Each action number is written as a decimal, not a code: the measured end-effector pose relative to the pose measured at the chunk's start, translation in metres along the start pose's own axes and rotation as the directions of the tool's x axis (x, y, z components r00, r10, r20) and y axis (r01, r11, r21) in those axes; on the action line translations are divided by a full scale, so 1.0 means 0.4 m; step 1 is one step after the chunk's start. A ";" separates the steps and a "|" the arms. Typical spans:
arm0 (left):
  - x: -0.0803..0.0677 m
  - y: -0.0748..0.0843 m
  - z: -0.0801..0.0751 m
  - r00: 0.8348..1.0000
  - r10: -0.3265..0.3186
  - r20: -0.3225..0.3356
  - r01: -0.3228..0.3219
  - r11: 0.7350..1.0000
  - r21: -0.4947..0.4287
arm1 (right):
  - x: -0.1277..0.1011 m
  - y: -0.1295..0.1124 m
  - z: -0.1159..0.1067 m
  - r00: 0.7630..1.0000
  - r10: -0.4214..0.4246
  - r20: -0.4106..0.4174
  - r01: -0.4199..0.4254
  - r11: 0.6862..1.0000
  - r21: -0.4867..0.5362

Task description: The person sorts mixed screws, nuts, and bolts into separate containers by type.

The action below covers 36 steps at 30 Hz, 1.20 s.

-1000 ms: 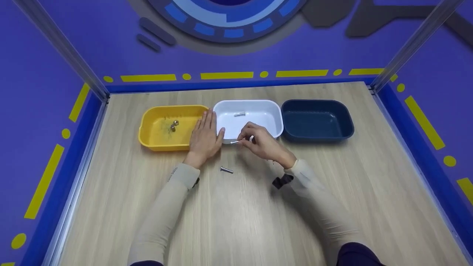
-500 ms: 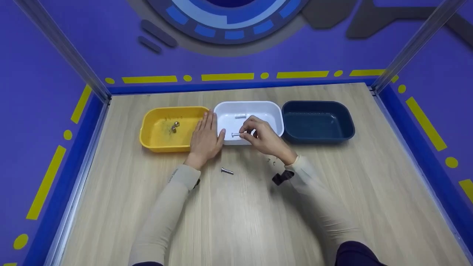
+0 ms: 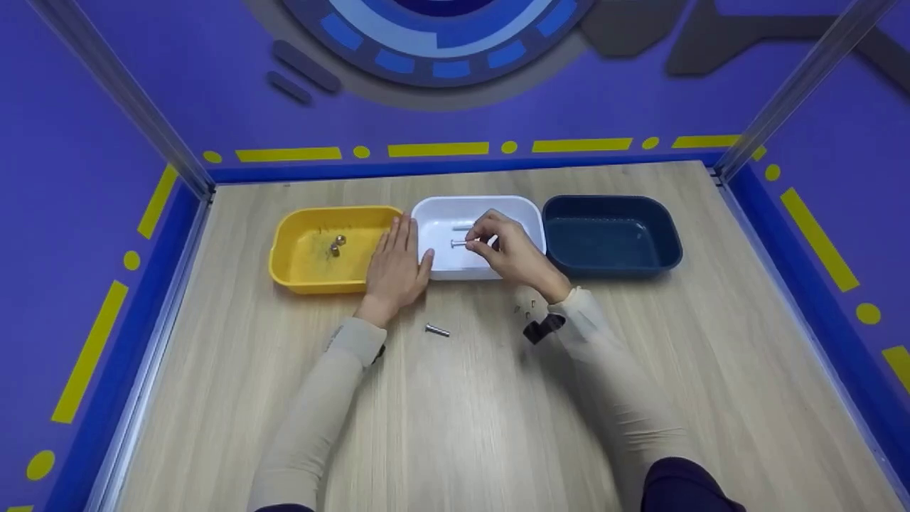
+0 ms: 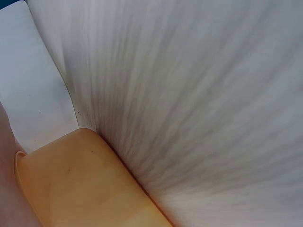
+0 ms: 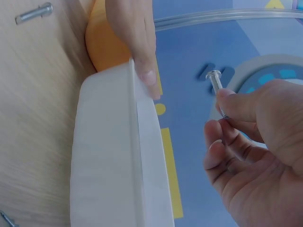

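My right hand (image 3: 498, 245) pinches a silver bolt (image 3: 458, 244) between thumb and fingers and holds it over the white bin (image 3: 434, 267); the bolt (image 5: 216, 85) shows head up in the right wrist view. Another bolt (image 3: 462, 227) lies inside that bin. My left hand (image 3: 394, 267) lies flat with straight fingers where the yellow bin (image 3: 309, 281) meets the white bin, its thumb (image 5: 142, 61) against the white rim (image 5: 118, 156). The yellow bin holds a small metal piece (image 3: 335, 244). A loose bolt (image 3: 436, 330) lies on the table near my left wrist.
A dark blue bin (image 3: 611, 235) stands to the right of the white one. Small bits (image 3: 526, 307) lie on the wooden table (image 3: 455, 427) by my right wrist. Purple walls with metal posts (image 3: 121, 92) enclose the table on three sides.
My right hand has moved away from me, carrying the bolt from the white bin's near rim to above its inside. The left hand has stayed in place.
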<state>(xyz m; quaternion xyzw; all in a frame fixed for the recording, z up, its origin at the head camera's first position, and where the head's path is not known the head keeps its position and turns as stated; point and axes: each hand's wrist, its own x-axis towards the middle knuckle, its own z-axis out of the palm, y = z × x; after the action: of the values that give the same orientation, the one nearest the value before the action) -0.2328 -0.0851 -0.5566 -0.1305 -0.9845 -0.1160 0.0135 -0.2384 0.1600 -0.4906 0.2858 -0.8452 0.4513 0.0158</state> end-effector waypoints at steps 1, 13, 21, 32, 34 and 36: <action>0.000 0.000 0.000 1.000 -0.001 0.001 0.001 1.000 0.003 | 0.002 0.003 -0.002 1.000 0.005 -0.001 -0.005 1.000 -0.003; -0.001 0.001 0.000 1.000 -0.005 -0.003 0.005 1.000 -0.013 | 0.023 0.038 -0.022 0.998 0.057 -0.041 -0.059 0.998 -0.035; -0.002 -0.003 0.002 1.000 0.004 -0.013 -0.005 1.000 -0.026 | 0.030 0.054 -0.022 0.994 0.090 -0.063 -0.092 0.995 -0.033; -0.003 -0.002 -0.003 1.000 0.002 -0.007 -0.002 1.000 -0.021 | 0.049 0.091 -0.016 0.986 0.140 -0.087 -0.143 0.989 -0.036; -0.003 -0.002 -0.002 1.000 0.004 -0.006 -0.004 1.000 -0.023 | 0.051 0.098 -0.015 0.984 0.154 -0.088 -0.158 0.987 -0.038; -0.003 -0.002 -0.001 1.000 0.005 -0.004 -0.005 1.000 -0.021 | 0.052 0.104 -0.013 0.982 0.168 -0.090 -0.172 0.984 -0.037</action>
<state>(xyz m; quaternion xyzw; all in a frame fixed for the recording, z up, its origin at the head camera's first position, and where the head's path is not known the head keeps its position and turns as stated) -0.2317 -0.0862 -0.5563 -0.1328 -0.9829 -0.1264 0.0143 -0.2776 0.1722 -0.5131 0.1923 -0.8749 0.4440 0.0203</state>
